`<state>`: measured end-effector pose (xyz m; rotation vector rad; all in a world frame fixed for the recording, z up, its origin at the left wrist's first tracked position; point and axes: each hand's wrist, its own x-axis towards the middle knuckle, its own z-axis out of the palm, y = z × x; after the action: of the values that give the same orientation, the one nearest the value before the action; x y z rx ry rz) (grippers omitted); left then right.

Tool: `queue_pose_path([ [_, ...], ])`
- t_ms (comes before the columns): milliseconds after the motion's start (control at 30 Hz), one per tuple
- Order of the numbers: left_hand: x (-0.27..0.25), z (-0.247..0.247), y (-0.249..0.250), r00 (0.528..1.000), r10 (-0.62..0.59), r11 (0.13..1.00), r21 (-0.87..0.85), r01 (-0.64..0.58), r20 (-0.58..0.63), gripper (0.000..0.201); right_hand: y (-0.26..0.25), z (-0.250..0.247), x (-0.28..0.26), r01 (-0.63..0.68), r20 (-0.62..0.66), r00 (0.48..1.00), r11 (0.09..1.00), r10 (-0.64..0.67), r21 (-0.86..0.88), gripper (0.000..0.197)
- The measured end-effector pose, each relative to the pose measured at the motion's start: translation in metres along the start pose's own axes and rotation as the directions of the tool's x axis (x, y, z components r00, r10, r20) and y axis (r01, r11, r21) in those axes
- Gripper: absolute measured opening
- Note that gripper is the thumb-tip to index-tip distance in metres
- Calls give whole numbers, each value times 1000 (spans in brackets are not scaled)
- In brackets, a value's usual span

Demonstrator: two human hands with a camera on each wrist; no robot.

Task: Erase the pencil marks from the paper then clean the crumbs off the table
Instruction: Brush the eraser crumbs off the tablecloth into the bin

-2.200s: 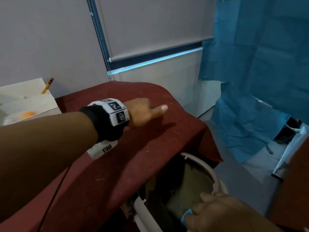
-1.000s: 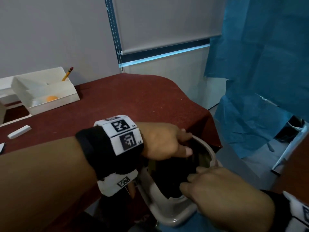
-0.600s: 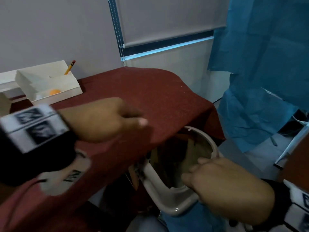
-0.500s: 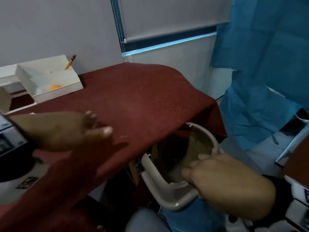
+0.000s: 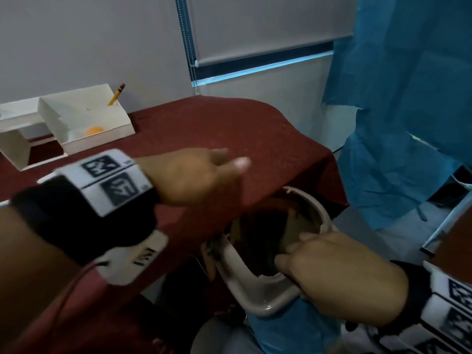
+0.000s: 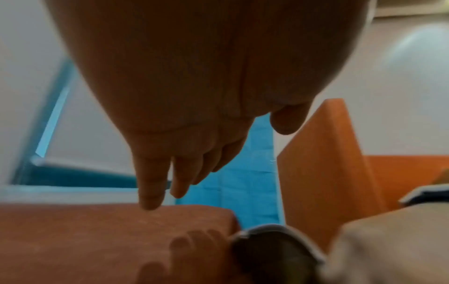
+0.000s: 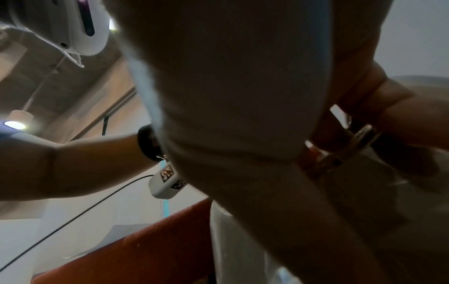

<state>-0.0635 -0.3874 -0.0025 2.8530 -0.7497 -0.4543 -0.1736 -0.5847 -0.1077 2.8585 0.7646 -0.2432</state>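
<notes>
A dark red cloth covers the table (image 5: 217, 123), and a few pale specks lie on it near the right edge. My left hand (image 5: 224, 164) hovers low over the cloth near that edge. In the left wrist view its fingers (image 6: 150, 192) are straight and point down, with a fingertip touching the cloth (image 6: 73, 240). My right hand (image 5: 332, 277) grips the near rim of a beige bin (image 5: 258, 300), which is held just below the table's edge. The right wrist view shows fingers curled over the bin rim (image 7: 359, 138). No paper or eraser is in view.
A white open box (image 5: 97, 141) at the table's back left holds a pencil (image 5: 116, 94) and an orange ball (image 5: 94, 130). Blue sheeting (image 5: 408, 111) hangs to the right. A wall and a window blind (image 5: 255, 26) stand behind the table.
My left hand was at the bin's rim, pulled back left across the cloth, and has now swept right again toward the table edge. My right hand kept its grip on the bin.
</notes>
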Motion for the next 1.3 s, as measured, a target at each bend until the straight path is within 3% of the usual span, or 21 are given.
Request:
queue_pose_path([
  [100,7,6,-36,961,-249,950,223,218,122,102,-1,-1,0,1,-11,1000,1000,-1,5,23],
  [167,13,19,-32,934,-304,926,288,243,188,97,-1,-3,0,-5,-6,1000,1000,5,-1,22],
  [233,21,33,-10,952,-237,935,311,169,195,89,-1,-5,0,4,-18,1000,1000,-4,0,21],
  [300,20,40,24,964,-63,958,285,-13,257,83,0,-4,1,7,-15,1000,1000,-7,3,21],
  [400,19,26,49,909,163,973,92,-213,384,57,4,-1,0,-16,-18,1000,998,17,56,24],
  [467,21,5,43,927,221,973,-6,-230,304,41,6,-1,1,-23,25,999,1000,23,-5,23],
  [567,51,-12,16,987,110,961,240,-136,118,66,6,-2,4,0,63,998,1000,1,-21,24],
  [633,78,-14,-1,997,9,913,406,-40,76,79,8,-2,6,-21,74,997,999,23,-31,23],
  [733,116,-16,-18,995,-73,887,461,37,61,113,10,-7,10,-36,47,998,999,38,-32,22],
  [800,136,-14,-18,992,-111,878,474,70,58,130,14,4,14,16,134,991,999,-10,-47,28],
  [867,148,-8,-4,989,-126,877,475,74,79,118,18,5,14,32,176,984,999,-32,5,28],
  [933,154,2,12,978,-128,905,423,48,163,112,26,6,13,-26,100,995,1000,26,5,22],
  [967,151,6,19,970,-127,908,419,29,208,112,31,3,13,-105,156,983,994,101,20,25],
  [1033,140,2,27,946,-70,908,413,-71,316,106,44,13,15,-36,170,985,999,31,22,45],
  [1067,130,-8,29,925,-18,933,339,-122,380,97,49,18,16,-14,132,991,997,24,-75,44],
  [1100,120,-21,31,901,70,968,188,-164,428,82,52,24,15,-48,161,986,998,53,-33,38],
  [1133,114,-33,31,898,170,983,-12,-181,405,66,53,24,12,-96,138,986,995,91,30,30],
  [1167,114,-43,30,923,248,964,-165,-207,294,53,54,31,11,-121,37,992,990,119,73,25],
  [1200,119,-50,28,957,251,947,-242,-212,144,47,50,39,8,-138,-75,987,986,145,99,24],
  [1267,141,-50,22,983,159,986,-33,-162,-92,61,45,42,3,-123,-209,968,988,141,94,24],
  [1300,154,-44,21,989,112,989,112,-100,-98,75,45,44,1,-132,-229,961,986,153,105,24],
])
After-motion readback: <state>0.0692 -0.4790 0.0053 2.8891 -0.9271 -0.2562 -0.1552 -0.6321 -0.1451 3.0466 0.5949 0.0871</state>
